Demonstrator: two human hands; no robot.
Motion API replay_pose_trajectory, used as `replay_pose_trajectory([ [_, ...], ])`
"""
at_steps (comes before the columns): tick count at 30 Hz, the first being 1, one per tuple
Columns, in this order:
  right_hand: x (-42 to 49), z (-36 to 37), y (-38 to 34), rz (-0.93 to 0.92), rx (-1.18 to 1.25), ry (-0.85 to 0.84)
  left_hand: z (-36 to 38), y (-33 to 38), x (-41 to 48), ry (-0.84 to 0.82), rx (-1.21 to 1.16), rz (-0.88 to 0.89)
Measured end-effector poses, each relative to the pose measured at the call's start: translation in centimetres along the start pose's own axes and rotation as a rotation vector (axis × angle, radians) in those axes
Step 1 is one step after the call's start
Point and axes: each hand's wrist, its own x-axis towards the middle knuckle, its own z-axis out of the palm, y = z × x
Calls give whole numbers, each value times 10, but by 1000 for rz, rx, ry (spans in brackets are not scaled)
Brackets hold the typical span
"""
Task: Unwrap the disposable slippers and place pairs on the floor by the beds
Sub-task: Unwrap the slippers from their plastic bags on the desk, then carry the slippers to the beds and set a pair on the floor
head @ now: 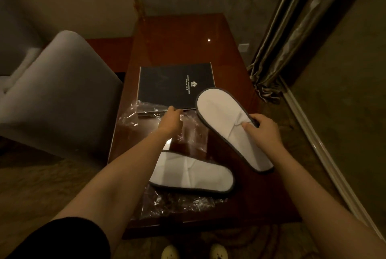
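My right hand (263, 129) grips a white disposable slipper with a dark rim (219, 112) by its strap and holds it tilted above the table. A second white slipper (200, 177) lies flat on the table near the front edge, on top of a clear plastic wrapper (179, 204). My left hand (170, 119) reaches forward and pinches another piece of clear plastic wrap (142, 110) that lies at the near edge of a dark folder.
The dark wooden table (183, 45) carries a black hotel folder (177, 85). A grey upholstered chair (60, 91) stands at the left. Curtains (292, 29) hang at the right, with a pale baseboard (325, 150) below. My yellow shoes (194, 252) show at the bottom.
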Motion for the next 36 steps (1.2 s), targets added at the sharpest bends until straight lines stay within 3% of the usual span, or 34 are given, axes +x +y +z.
replay_pose_trajectory([
  [3,-1,2,10,17,24,9,9,1,-3,-110,-13,-2],
  [7,2,4,16,22,69,29,17,2,-35,86,10,81],
  [10,2,5,16,-3,79,-7,21,-18,-74,178,18,-91],
  [13,-2,15,16,-30,77,-133,22,-50,-100,7,103,-421],
  [15,-7,26,15,-31,56,-205,20,-66,-103,-136,106,-526],
  [23,-22,57,15,-14,66,-299,17,-71,-85,-276,-46,-579],
  [29,-14,44,11,8,154,-284,-8,-57,-80,-122,-515,-580],
  [36,-4,20,-33,-96,281,-328,-68,-36,-107,-111,-943,-466],
])
